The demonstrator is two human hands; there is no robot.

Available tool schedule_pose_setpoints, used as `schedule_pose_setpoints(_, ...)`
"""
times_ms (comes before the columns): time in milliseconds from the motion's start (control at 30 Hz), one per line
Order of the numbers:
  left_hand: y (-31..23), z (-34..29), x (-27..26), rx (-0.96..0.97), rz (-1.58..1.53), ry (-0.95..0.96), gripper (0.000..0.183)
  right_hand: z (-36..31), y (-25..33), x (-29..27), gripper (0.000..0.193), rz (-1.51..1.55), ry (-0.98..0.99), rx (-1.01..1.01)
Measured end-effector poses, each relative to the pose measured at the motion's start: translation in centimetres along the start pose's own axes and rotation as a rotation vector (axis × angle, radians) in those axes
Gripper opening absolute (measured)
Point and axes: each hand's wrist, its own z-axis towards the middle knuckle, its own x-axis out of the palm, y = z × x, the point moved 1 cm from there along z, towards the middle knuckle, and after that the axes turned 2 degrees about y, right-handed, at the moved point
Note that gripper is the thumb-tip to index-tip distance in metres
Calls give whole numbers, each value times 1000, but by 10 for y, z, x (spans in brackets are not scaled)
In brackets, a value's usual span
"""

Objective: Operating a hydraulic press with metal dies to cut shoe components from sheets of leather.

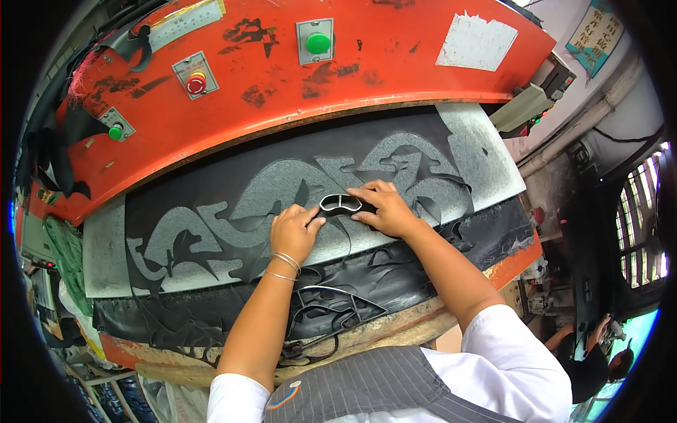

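Observation:
Between my two hands is a small metal cutting die (341,211), a curved closed outline with a crossbar inside. My left hand (295,233) grips its left end between thumb and fingers. On the other end, my right hand (386,208) has its thumb low and its fingers over the top edge. Beneath it lies a black sheet (183,185), perhaps leather or rubber, with large curved shapes cut out of it. Through those openings shows the grey, scratched cutting board (486,156). Whether the die touches the sheet cannot be told.
An orange-red press (395,60) spans the far side, bearing a green button (318,44) and a red button (196,84). Near me, black offcuts (395,271) and a larger metal die (337,310) lie along the front ledge. Another person (589,363) is at far right.

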Motion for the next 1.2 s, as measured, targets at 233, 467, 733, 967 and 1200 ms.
schedule_pose_setpoints(233, -1, 4, 6, -34, -81, -44, 18, 1, -2, -3, 53, -16, 10, 6)
schedule_pose_setpoints(467, 0, 5, 0, -26, -43, -40, 17, 5, 6, 3, 53, -63, -2, 30)
schedule_pose_setpoints(733, 39, -22, -60, -369, -755, 48, 25, -29, 39, -8, 67, -334, -135, -16)
schedule_pose_setpoints(967, 108, -68, -267, 58, -20, -1102, 24, 13, 104, -52, 58, 254, -484, -71)
schedule_pose_setpoints(1200, 73, -133, -276, -96, -26, -603, 32, -10, 152, -65, 24, 182, -654, -46)
